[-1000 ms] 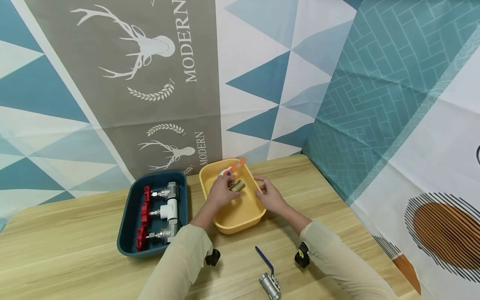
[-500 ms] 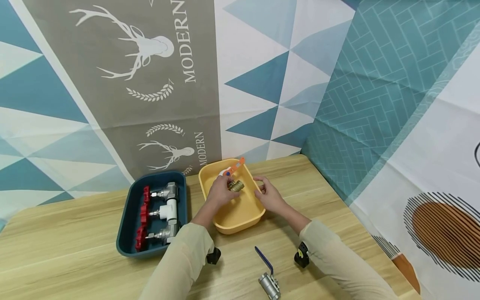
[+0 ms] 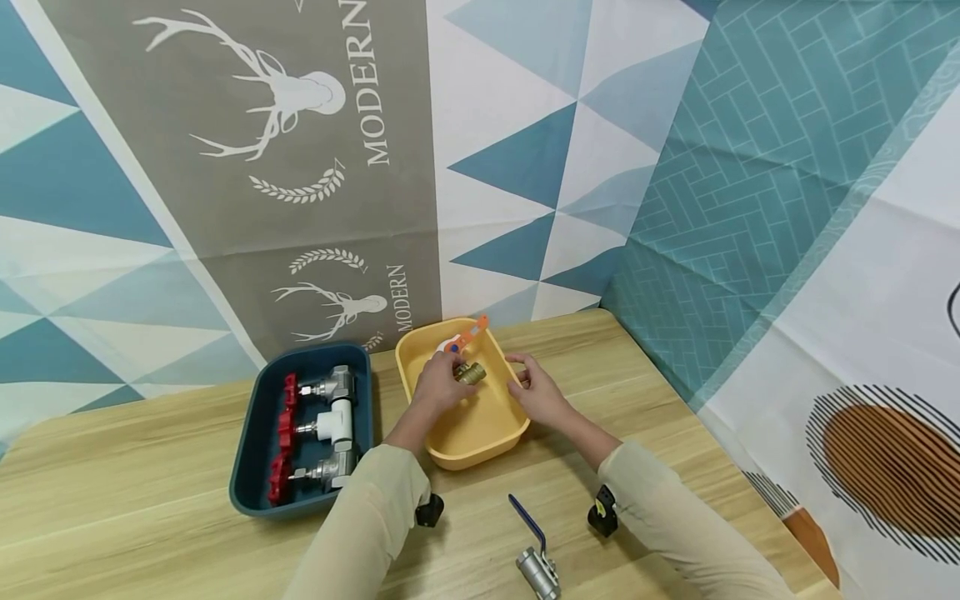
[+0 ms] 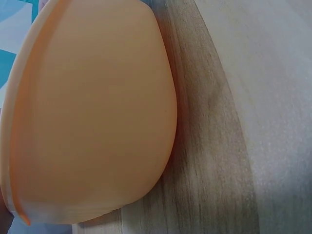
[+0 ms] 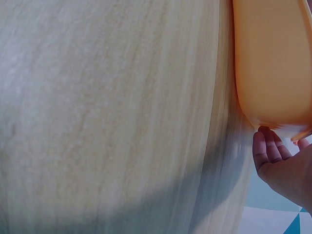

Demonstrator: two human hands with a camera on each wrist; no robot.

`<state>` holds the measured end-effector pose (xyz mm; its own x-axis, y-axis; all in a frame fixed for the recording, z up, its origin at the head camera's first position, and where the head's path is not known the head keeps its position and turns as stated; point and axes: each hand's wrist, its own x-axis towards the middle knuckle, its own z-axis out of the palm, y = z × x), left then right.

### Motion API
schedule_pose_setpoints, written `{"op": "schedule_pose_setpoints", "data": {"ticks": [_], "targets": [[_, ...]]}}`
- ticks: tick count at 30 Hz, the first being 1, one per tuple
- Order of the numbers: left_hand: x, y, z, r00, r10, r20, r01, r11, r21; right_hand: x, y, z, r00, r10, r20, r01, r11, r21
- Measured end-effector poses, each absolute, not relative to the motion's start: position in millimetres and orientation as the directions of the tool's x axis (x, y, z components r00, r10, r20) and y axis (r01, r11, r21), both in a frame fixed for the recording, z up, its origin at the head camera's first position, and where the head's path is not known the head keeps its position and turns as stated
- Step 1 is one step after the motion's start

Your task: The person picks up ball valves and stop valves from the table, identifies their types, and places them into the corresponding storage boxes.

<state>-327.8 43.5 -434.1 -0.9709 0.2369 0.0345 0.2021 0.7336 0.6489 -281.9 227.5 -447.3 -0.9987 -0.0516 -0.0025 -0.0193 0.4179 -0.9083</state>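
Note:
In the head view a yellow plastic bin (image 3: 480,423) stands on the table. My left hand (image 3: 437,383) reaches into it and pinches a brass pipe fitting (image 3: 472,374), partly hidden by the fingers. Just beyond these fingers, an orange lever (image 3: 471,333) with a blue spot and a white part beside it leans on the bin's far end. My right hand (image 3: 542,393) holds the bin's right side, thumb at the rim. In the right wrist view its fingers (image 5: 273,146) touch the bin's outer wall. The left wrist view has mostly the bin's outer wall (image 4: 97,107).
To the left stands a dark blue bin (image 3: 251,467) with several red-handled valves (image 3: 287,429) joined to metal and white fittings. A steel ball valve (image 3: 537,571) with a blue lever lies on the wooden table (image 3: 120,483) near me. Patterned cloth (image 3: 510,125) hangs behind.
The hands keep their places at the bin. Only a very slight shift of the whole head view shows.

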Motion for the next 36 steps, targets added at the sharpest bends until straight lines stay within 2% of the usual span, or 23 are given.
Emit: {"op": "schedule_pose_setpoints", "data": {"ticks": [11,36], "targets": [[-330.0,43.3,-435.9,-0.971,0.235,0.05,0.211,0.736,0.644,-281.9,227.0,-447.9,-0.999,-0.045,-0.008,-0.011,0.411,-0.911],[-330.2,44.5,-434.8,-0.971,0.241,-0.005,0.19,0.778,0.599,-283.1,227.4,-450.3,-0.999,-0.043,0.006,-0.024,0.425,-0.905]]}}
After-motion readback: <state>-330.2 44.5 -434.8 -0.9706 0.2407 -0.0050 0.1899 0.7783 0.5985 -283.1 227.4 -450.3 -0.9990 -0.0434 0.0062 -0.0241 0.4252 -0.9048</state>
